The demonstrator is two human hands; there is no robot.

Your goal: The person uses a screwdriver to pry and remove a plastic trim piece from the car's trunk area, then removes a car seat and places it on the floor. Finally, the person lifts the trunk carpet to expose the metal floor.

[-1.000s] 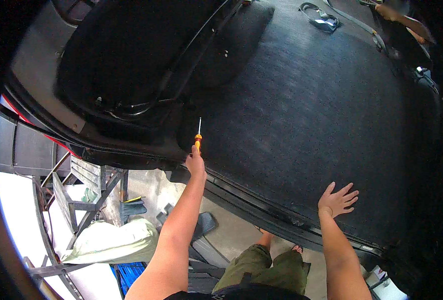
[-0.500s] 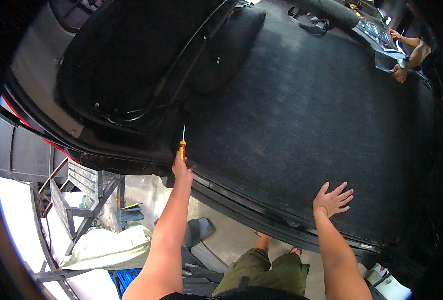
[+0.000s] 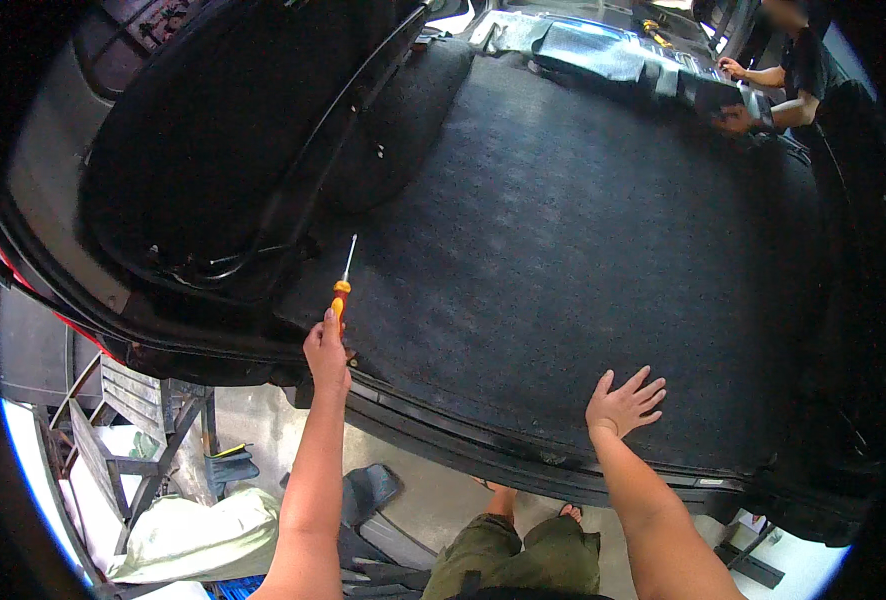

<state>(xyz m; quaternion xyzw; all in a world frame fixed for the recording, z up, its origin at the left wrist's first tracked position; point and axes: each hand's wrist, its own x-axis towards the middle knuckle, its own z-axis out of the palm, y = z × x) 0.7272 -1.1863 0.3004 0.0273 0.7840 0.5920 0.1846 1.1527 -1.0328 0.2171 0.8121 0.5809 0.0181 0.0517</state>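
My left hand (image 3: 327,350) is closed round the yellow-and-red handle of a screwdriver (image 3: 341,292). Its thin metal shaft points up and away, over the left front corner of the dark cargo floor mat (image 3: 563,250). With fingers spread, my right hand (image 3: 625,402) rests palm down on that mat near its front edge. The mat covers the floor of a car's luggage area. Beside the screwdriver rises the black side trim panel (image 3: 193,150) on the left.
A co-worker (image 3: 798,85) leans in at the far right, hands at a silvery sheet (image 3: 593,55). The black sill (image 3: 463,440) runs across in front of me. At lower left stand a metal frame step (image 3: 143,400) and a pale green sack (image 3: 203,535).
The view has shifted, showing more of the far end. A flap by the co-worker has swung over, baring more silvery sheet. My left hand still grips the screwdriver; my right stays spread on the mat.
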